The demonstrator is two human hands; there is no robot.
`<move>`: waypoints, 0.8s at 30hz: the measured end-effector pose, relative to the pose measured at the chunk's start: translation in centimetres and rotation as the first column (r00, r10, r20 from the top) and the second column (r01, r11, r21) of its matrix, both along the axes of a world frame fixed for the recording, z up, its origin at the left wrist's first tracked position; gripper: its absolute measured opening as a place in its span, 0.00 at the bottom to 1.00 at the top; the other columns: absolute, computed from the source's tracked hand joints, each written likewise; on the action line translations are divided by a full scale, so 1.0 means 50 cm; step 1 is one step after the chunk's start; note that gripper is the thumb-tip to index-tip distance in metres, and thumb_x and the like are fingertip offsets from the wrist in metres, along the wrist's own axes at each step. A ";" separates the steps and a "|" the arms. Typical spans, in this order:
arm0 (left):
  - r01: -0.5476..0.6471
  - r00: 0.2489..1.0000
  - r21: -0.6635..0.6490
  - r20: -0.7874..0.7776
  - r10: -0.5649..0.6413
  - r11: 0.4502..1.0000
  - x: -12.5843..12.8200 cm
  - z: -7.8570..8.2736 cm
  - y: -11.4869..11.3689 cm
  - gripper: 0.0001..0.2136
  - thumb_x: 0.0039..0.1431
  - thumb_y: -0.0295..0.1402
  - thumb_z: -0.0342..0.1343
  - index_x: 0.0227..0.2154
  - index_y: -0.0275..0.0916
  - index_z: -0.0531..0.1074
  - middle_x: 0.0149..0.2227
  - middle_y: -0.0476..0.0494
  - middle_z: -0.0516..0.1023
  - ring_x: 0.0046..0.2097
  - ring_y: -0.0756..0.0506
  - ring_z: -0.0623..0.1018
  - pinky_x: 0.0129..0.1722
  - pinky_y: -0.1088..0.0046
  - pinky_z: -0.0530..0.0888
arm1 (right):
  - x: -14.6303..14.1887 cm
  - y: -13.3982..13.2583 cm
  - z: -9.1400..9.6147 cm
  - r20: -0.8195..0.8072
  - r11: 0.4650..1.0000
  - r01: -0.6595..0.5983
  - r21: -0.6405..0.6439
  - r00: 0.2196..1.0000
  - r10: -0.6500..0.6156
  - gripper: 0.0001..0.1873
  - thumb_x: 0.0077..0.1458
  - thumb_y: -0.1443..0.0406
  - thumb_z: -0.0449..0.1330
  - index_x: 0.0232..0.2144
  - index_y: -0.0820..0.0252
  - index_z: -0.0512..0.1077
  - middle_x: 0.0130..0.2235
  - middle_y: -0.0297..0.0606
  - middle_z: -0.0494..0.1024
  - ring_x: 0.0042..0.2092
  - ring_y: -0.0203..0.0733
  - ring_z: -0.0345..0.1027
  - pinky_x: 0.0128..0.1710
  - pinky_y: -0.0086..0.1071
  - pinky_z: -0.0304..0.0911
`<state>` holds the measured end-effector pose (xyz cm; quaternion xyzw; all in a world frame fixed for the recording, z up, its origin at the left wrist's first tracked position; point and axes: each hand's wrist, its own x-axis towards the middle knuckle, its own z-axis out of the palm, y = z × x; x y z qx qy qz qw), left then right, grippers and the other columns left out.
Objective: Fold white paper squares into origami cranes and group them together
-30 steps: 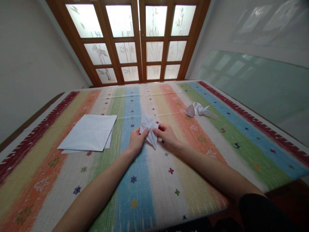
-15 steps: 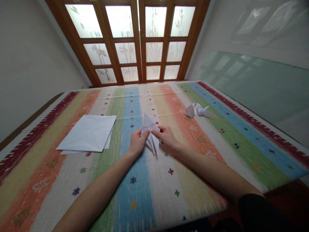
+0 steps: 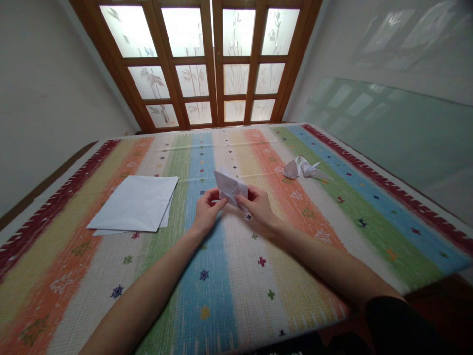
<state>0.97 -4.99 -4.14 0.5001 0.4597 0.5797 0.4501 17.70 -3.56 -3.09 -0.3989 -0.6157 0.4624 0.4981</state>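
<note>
Between my two hands, above the middle of the table, is a folded piece of white paper [image 3: 229, 186], its pointed end tilted up and to the left. My left hand [image 3: 207, 208] pinches its left edge between thumb and fingers. On the other side, my right hand [image 3: 257, 204] grips it, thumb laid across the near face and fingers behind. The lower part of the paper is partly hidden by the right hand.
A stack of white paper sheets [image 3: 135, 203] lies to the left. Farther off on the right sit folded paper figures [image 3: 303, 168], which look like cranes. A striped tablecloth [image 3: 218, 296] covers the table. Wooden doors with glass panes [image 3: 217, 79] stand beyond it.
The folded paper has turned: its tip now leans left, and the two narrow points that hung toward me no longer show. Both hands have shifted slightly with it.
</note>
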 end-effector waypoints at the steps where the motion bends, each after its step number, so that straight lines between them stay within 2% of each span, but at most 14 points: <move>1: -0.049 0.999 0.013 -0.014 0.049 0.999 -0.007 -0.004 0.007 0.16 0.44 0.33 0.63 0.39 0.37 0.73 0.36 0.42 0.78 0.38 0.46 0.77 0.38 0.69 0.74 | 0.009 0.007 0.000 0.076 0.998 0.020 0.053 0.997 -0.024 0.09 0.49 0.60 0.62 0.28 0.60 0.73 0.28 0.34 0.73 0.29 0.36 0.65 0.30 0.31 0.60; 3: -0.208 0.976 0.045 -0.054 0.210 0.977 -0.021 -0.010 0.019 0.17 0.44 0.27 0.59 0.41 0.39 0.71 0.40 0.42 0.77 0.39 0.46 0.77 0.38 0.68 0.74 | 0.025 0.020 0.000 0.218 0.982 0.011 0.186 0.975 -0.053 0.08 0.51 0.61 0.60 0.25 0.60 0.71 0.25 0.32 0.70 0.27 0.36 0.63 0.28 0.29 0.57; 5: -0.383 0.911 0.112 -0.115 0.395 0.917 -0.034 -0.013 0.023 0.19 0.44 0.24 0.54 0.42 0.40 0.69 0.43 0.41 0.76 0.39 0.45 0.77 0.38 0.68 0.74 | 0.038 0.028 -0.001 0.331 0.942 -0.031 0.334 0.940 -0.086 0.09 0.53 0.63 0.59 0.24 0.60 0.70 0.25 0.32 0.69 0.28 0.35 0.62 0.28 0.29 0.56; 7: -0.476 0.829 0.245 -0.195 0.524 0.845 -0.043 -0.009 0.018 0.21 0.44 0.22 0.51 0.45 0.40 0.68 0.46 0.39 0.75 0.42 0.44 0.76 0.39 0.66 0.74 | 0.046 0.030 0.000 0.415 0.897 -0.112 0.428 0.906 -0.085 0.09 0.56 0.65 0.57 0.25 0.60 0.72 0.27 0.34 0.71 0.29 0.35 0.64 0.30 0.29 0.57; 8: -0.473 0.792 0.341 -0.239 0.562 0.812 -0.046 -0.005 0.013 0.22 0.45 0.23 0.50 0.47 0.40 0.67 0.47 0.38 0.74 0.45 0.43 0.76 0.42 0.64 0.73 | 0.048 0.029 0.000 0.450 0.875 -0.161 0.456 0.890 -0.070 0.08 0.57 0.66 0.56 0.27 0.60 0.73 0.28 0.35 0.73 0.31 0.36 0.65 0.31 0.28 0.58; 10: -0.365 0.725 0.568 -0.323 0.608 0.738 -0.050 0.005 0.000 0.24 0.48 0.25 0.50 0.51 0.39 0.66 0.52 0.37 0.72 0.53 0.40 0.72 0.49 0.60 0.71 | 0.050 0.023 -0.001 0.511 0.825 -0.254 0.504 0.858 -0.048 0.09 0.59 0.69 0.54 0.32 0.60 0.75 0.32 0.37 0.76 0.33 0.36 0.68 0.33 0.28 0.61; 12: -0.158 0.679 0.748 -0.392 0.621 0.645 -0.053 0.015 -0.013 0.23 0.53 0.28 0.48 0.54 0.39 0.65 0.56 0.37 0.69 0.58 0.39 0.68 0.56 0.56 0.66 | 0.051 0.016 -0.005 0.575 0.757 -0.332 0.563 0.815 -0.070 0.11 0.60 0.71 0.53 0.38 0.60 0.75 0.36 0.39 0.78 0.35 0.36 0.70 0.34 0.28 0.62; 14: 0.058 0.639 0.835 -0.453 0.622 0.547 -0.055 0.022 -0.022 0.21 0.57 0.29 0.45 0.54 0.40 0.66 0.57 0.38 0.70 0.61 0.39 0.66 0.59 0.55 0.62 | 0.052 0.010 -0.011 0.646 0.676 -0.405 0.616 0.751 -0.138 0.11 0.61 0.70 0.53 0.41 0.59 0.75 0.39 0.41 0.79 0.36 0.37 0.71 0.35 0.29 0.63; 15: 0.153 0.614 0.838 -0.495 0.614 0.523 -0.055 0.024 -0.024 0.20 0.59 0.31 0.45 0.54 0.41 0.67 0.57 0.38 0.71 0.61 0.38 0.66 0.59 0.55 0.61 | 0.053 0.008 -0.014 0.683 0.639 -0.447 0.626 0.710 -0.173 0.11 0.61 0.69 0.54 0.42 0.59 0.75 0.39 0.41 0.79 0.36 0.38 0.72 0.36 0.30 0.63; 16: 0.239 0.584 0.816 -0.553 0.594 0.526 -0.055 0.025 -0.025 0.19 0.61 0.34 0.46 0.53 0.41 0.68 0.57 0.38 0.72 0.61 0.38 0.67 0.59 0.55 0.61 | 0.053 0.007 -0.018 0.718 0.608 -0.490 0.625 0.666 -0.201 0.10 0.62 0.69 0.54 0.42 0.59 0.74 0.40 0.42 0.80 0.37 0.39 0.72 0.37 0.31 0.64; 18: 0.381 0.507 0.700 -0.704 0.497 0.603 -0.052 0.025 -0.024 0.19 0.61 0.42 0.49 0.52 0.40 0.70 0.55 0.36 0.73 0.60 0.37 0.68 0.58 0.56 0.61 | 0.055 0.006 -0.025 0.779 0.583 -0.559 0.590 0.584 -0.229 0.10 0.62 0.69 0.54 0.43 0.60 0.74 0.40 0.43 0.80 0.39 0.41 0.73 0.40 0.33 0.65; 20: 0.502 0.425 0.520 -0.844 0.327 0.691 -0.047 0.024 -0.022 0.21 0.59 0.48 0.52 0.48 0.40 0.73 0.52 0.35 0.76 0.57 0.36 0.72 0.56 0.57 0.64 | 0.057 0.005 -0.030 0.826 0.604 -0.593 0.533 0.519 -0.219 0.11 0.62 0.70 0.53 0.43 0.61 0.74 0.41 0.45 0.80 0.41 0.42 0.74 0.42 0.35 0.66; 22: 0.587 0.372 0.361 -0.915 0.154 0.725 -0.042 0.020 -0.021 0.19 0.59 0.48 0.54 0.45 0.40 0.75 0.48 0.36 0.78 0.52 0.37 0.75 0.52 0.59 0.67 | 0.058 0.002 -0.032 0.849 0.635 -0.597 0.491 0.491 -0.195 0.12 0.62 0.71 0.53 0.44 0.61 0.74 0.44 0.46 0.79 0.44 0.44 0.74 0.45 0.37 0.67; 24: 0.618 0.353 0.267 -0.935 0.043 0.739 -0.038 0.016 -0.021 0.15 0.62 0.44 0.53 0.40 0.40 0.76 0.43 0.38 0.80 0.46 0.41 0.78 0.48 0.63 0.70 | 0.061 -0.004 -0.033 0.847 0.650 -0.591 0.477 0.508 -0.159 0.13 0.61 0.70 0.53 0.45 0.62 0.74 0.47 0.48 0.78 0.48 0.46 0.73 0.48 0.40 0.67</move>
